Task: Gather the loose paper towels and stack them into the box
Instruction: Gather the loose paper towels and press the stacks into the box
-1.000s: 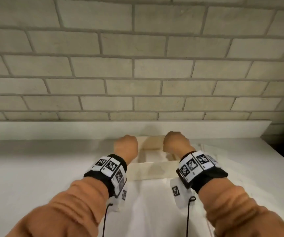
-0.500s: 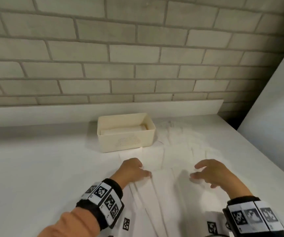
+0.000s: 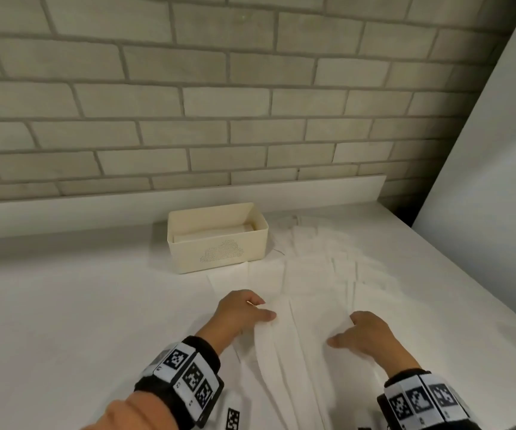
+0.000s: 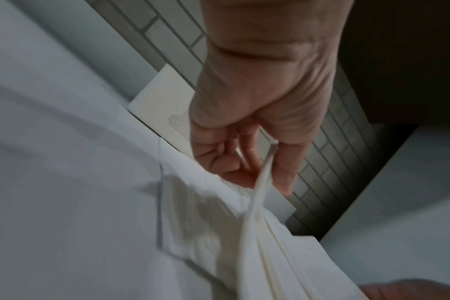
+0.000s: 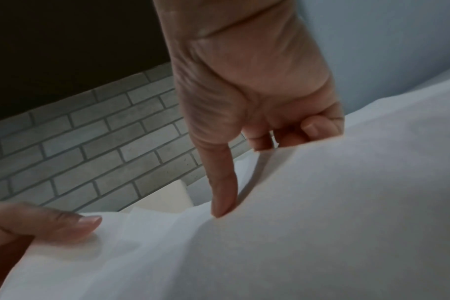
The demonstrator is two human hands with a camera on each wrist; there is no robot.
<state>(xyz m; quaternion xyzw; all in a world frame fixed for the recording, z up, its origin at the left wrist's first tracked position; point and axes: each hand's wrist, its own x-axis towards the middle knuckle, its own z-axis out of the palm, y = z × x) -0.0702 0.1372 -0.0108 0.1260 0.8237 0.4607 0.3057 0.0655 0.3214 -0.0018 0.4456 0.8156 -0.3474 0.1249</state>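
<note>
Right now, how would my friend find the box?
Look along the brick wall to where it meets the white counter. The box sits there, left of the loose paper towels. It is cream, open-topped, with a dotted cloud on its front.

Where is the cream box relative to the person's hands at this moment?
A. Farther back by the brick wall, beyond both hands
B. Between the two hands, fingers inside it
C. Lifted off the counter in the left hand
A: the cream box sits by the brick wall, beyond the left hand and right hand, which are on the loose paper towels.
</note>
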